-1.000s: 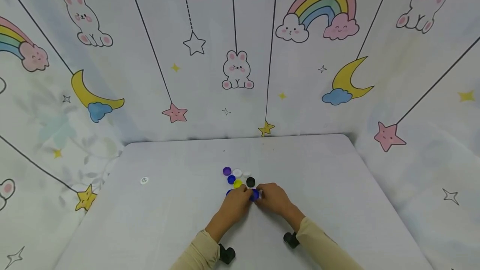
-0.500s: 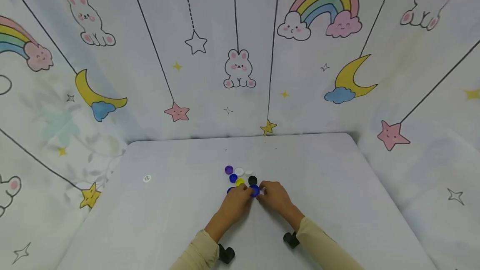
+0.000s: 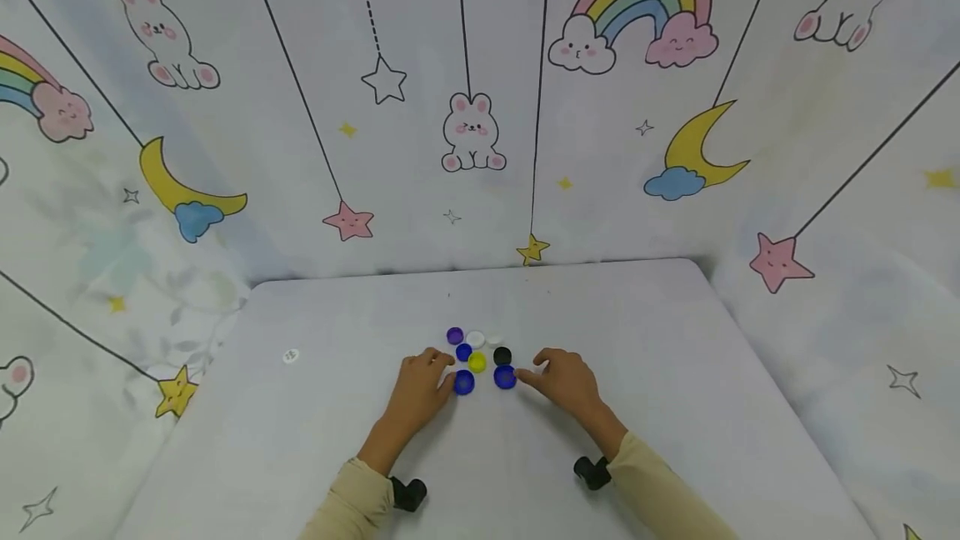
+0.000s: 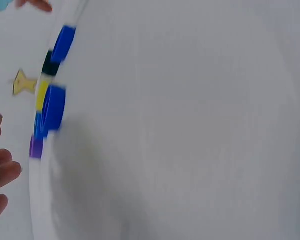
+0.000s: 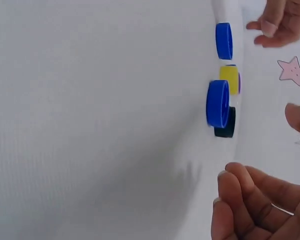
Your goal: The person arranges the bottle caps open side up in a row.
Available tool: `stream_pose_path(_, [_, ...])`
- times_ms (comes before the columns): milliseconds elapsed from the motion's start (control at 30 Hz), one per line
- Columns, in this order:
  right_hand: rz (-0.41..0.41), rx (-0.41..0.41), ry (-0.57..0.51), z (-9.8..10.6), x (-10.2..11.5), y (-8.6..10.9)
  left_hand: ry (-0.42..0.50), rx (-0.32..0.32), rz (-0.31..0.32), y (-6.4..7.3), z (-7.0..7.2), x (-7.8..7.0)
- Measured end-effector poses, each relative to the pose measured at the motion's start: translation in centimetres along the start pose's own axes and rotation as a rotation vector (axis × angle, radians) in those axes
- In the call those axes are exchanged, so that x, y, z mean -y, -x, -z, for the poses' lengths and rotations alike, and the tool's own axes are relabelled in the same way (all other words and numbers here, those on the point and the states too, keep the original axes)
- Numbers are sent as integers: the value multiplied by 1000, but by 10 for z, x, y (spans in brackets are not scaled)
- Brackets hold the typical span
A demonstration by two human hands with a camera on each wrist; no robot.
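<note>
Several bottle caps lie grouped on the white table. Nearest me are two larger blue bottle caps, one on the left [image 3: 464, 382] and one on the right [image 3: 505, 377]. Behind them are a yellow cap [image 3: 477, 362], a black cap [image 3: 502, 356], a smaller blue cap [image 3: 464, 352], a purple cap [image 3: 454, 336] and a white cap [image 3: 476, 340]. My left hand [image 3: 420, 386] is just left of the left blue cap, fingers loosely bent and holding nothing. To the right, my right hand [image 3: 566, 382] has its thumb tip close beside the right blue cap, its fingers spread from the thumb.
A small white round piece with dark markings [image 3: 291, 356] lies on the left of the white table [image 3: 337, 440]. Behind rises a cloth printed with rabbits, stars and rainbows [image 3: 405, 165]. Black wrist mounts [image 3: 592, 473] hang under both wrists.
My left hand has withdrawn leftward, uncovering the left blue cap. The right blue cap, between both hands' fingers before, now lies in front of the black cap. My right hand has drawn slightly right.
</note>
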State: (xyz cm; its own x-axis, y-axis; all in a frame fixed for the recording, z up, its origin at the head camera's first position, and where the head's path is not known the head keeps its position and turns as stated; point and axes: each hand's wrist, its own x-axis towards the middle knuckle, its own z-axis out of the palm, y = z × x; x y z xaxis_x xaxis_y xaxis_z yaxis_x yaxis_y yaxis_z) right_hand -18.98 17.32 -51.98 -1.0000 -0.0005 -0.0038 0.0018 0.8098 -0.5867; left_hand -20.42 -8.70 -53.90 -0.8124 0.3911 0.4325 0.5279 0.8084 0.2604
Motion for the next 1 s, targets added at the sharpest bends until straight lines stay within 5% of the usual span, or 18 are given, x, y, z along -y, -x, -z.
stream_pose_path(367, [161,-63,-118,3,-4,-4,-44,-65,89,22,20,52])
stream_pose_path(533, [204,-82,-147,2,-2,-4,-143,-92,277,26,30,76])
stream_pose_path(700, [235,-75,-150,5,0,-2,-206,-36,478,30,38,107])
stream_pose_path(1000, [264,-34,29,10,0,1,-129,-39,560,44,50,155])
